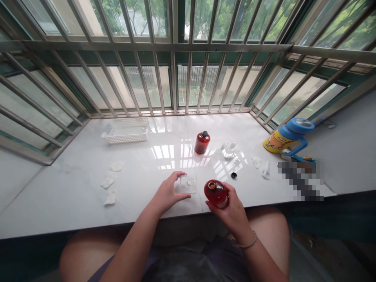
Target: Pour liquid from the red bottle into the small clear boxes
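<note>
My right hand (232,209) grips a red-brown bottle (216,193) with its cap off, held near the sill's front edge. A small black cap (234,175) lies on the white sill (88,188) just beyond it. My left hand (168,192) curls its fingers around a small clear plastic dish (188,184) with a white piece inside, resting on the sill. A second red-brown bottle (202,141) with a black cap stands upright farther back.
A white slotted basket (126,131) sits at the back left. Several white wads (108,182) lie at the left. Clear plastic wrappers (230,149) and white bits (260,162) lie at the right, beside a yellow-and-blue tilted cup (286,138). Metal window bars (188,78) close the far side.
</note>
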`<state>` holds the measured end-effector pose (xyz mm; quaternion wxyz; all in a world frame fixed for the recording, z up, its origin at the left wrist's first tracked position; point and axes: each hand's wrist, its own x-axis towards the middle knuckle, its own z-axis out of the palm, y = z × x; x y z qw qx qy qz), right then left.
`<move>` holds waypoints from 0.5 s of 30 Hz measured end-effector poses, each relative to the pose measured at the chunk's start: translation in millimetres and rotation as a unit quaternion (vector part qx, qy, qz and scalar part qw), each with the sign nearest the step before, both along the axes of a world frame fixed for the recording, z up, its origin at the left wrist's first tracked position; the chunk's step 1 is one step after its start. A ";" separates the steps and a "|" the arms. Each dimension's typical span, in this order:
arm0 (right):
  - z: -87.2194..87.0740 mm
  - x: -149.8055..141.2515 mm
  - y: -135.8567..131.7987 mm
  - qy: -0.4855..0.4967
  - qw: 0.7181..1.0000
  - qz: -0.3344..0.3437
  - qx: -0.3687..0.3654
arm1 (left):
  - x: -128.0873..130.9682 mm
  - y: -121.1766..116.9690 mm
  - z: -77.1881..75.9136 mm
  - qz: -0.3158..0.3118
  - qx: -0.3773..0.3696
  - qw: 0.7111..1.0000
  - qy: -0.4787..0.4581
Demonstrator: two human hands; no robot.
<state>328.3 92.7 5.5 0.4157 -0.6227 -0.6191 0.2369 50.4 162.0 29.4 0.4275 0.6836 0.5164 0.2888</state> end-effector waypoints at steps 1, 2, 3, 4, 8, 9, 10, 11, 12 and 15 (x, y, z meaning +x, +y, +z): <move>0.3 0.2 0.9 -0.007 1.000 0.016 0.001 | -5.9 -3.9 1.9 0.003 -0.007 1.000 -0.001; 0.8 -0.3 1.8 -0.011 0.999 0.032 0.001 | -11.1 -7.8 3.6 0.008 -0.011 1.000 -0.004; 1.4 -1.5 2.7 -0.015 0.999 0.049 0.001 | -15.4 -11.8 5.4 0.013 -0.011 1.000 -0.010; 2.0 -3.3 3.6 -0.017 0.998 0.068 0.004 | -19.0 -16.0 7.4 0.015 -0.006 1.000 -0.016; 4.8 -12.1 7.3 -0.040 0.990 0.129 0.048 | -28.5 -32.6 17.7 0.003 0.033 0.999 -0.019; 5.6 -13.6 8.5 -0.051 0.987 0.141 0.060 | -30.5 -36.4 20.1 0.000 0.044 0.999 -0.008; 6.5 -14.6 10.0 -0.065 0.984 0.152 0.071 | -32.5 -39.8 21.9 0.000 0.055 0.998 0.006; 7.5 -15.1 11.6 -0.079 0.980 0.163 0.081 | -34.4 -42.8 23.2 0.002 0.066 0.998 0.020; 8.5 -15.1 13.5 -0.093 0.976 0.173 0.090 | -36.3 -45.3 23.9 0.005 0.075 0.997 0.034; 11.8 -12.8 19.7 -0.132 0.965 0.200 0.112 | -40.2 -50.4 23.9 0.004 0.089 0.994 0.062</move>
